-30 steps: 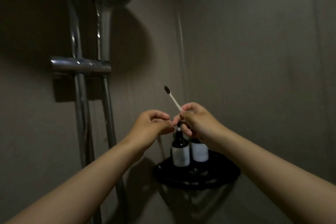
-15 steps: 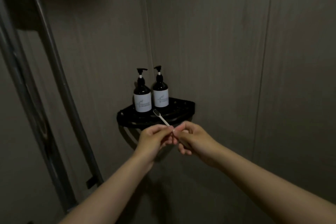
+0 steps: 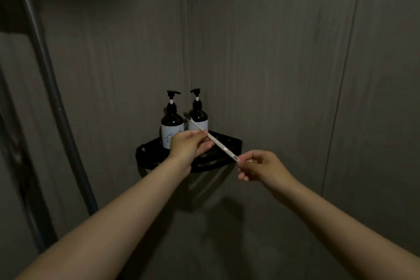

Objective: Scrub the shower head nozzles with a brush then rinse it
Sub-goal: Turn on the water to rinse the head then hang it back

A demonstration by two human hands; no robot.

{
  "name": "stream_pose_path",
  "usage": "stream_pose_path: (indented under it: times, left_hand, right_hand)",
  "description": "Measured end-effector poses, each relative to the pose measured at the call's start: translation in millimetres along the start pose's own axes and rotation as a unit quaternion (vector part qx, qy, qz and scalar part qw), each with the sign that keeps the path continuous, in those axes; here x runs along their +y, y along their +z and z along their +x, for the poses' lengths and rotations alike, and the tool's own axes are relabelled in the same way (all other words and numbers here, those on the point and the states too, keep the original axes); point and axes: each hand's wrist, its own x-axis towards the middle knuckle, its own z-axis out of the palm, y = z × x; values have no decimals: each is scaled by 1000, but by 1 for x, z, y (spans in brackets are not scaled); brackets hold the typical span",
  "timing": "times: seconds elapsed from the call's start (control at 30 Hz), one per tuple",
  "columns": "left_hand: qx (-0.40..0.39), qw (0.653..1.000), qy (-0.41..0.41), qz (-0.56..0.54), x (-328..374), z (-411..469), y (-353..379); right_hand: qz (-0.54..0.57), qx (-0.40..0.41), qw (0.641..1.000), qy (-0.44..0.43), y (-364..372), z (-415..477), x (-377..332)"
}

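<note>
Here, two hands (image 3: 189, 146) (image 3: 261, 166) pinching one brush (image 3: 213, 140) before two pump bottles (image 3: 172, 127) (image 3: 198, 118).

Dim shower enclosure with low lighting throughout. Two grey-brown panelled walls (image 3: 272, 52) meet at a vertical corner seam (image 3: 186, 29) running down the centre of the frame. A black corner shelf (image 3: 229, 141) is fixed at mid-frame and carries two dark pump bottles (image 3: 172, 120) with pale labels, side by side. A metal pipe (image 3: 54, 98) runs diagonally down the left edge.
</note>
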Motion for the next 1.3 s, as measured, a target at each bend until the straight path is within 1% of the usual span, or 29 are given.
stream_pose_path:
  times: [0.1,0.17,0.27,0.47,0.57,0.7,0.83,1.13,1.3]
  left_hand:
    - [12,999,-10,-35,7,17,24]
    - [-1,999,-21,-46,6,25,43]
    - [-17,996,-53,-68,-4,31,68]
    - [-43,991,-104,-75,-45,34,98]
    - [-51,987,-132,-78,-60,29,98]
    - [-55,979,-152,-123,-64,23,98]
    - [-39,973,-177,-146,-65,19,97]
    - [-12,968,-197,-153,-74,13,94]
    - [-18,972,-199,-126,-76,12,91]
  right_hand:
    - [38,30,999,-19,-10,17,-18]
    - [51,46,997,-26,-18,25,-27]
    - [32,74,996,-25,-30,35,-35]
    - [-11,116,993,-3,-47,54,-34]
    - [-39,112,993,18,-50,58,-26]
    - [-34,99,994,33,-47,60,-20]
    - [-36,85,995,42,-43,64,-19]
    - [-57,86,993,52,-35,66,-13]
    - [-58,71,994,64,-35,61,-15]
